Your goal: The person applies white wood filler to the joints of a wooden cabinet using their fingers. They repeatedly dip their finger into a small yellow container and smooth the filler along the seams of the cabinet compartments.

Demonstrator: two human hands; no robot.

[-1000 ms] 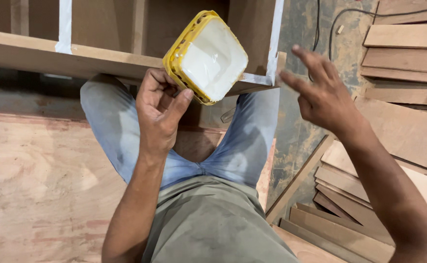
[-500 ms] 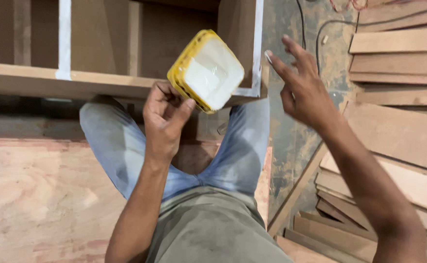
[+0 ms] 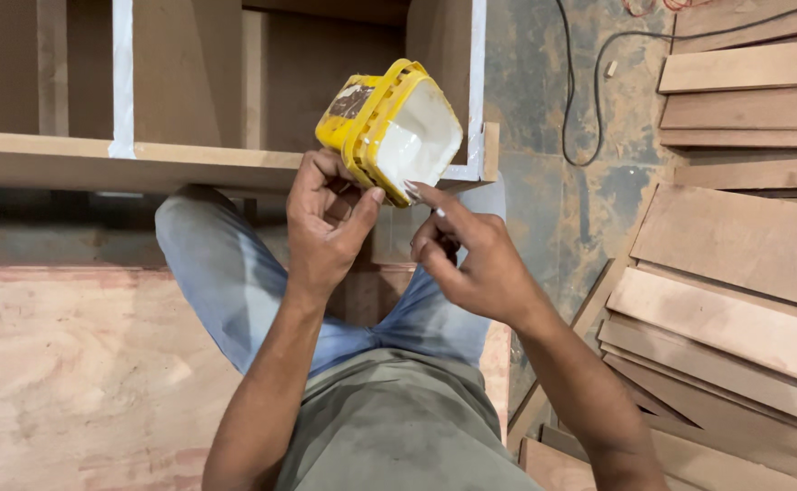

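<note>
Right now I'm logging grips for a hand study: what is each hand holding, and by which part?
The left hand grips the yellow tub by its lower rim and side. The right hand holds nothing; its forefinger points at the tub's rim.

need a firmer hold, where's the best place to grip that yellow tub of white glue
Probably by the ribbed rim band of the yellow tub, coming from below on its closed side, as the left hand does now. It is tilted with its open mouth toward the right hand, so fingers stay clear of the white glue.
</note>
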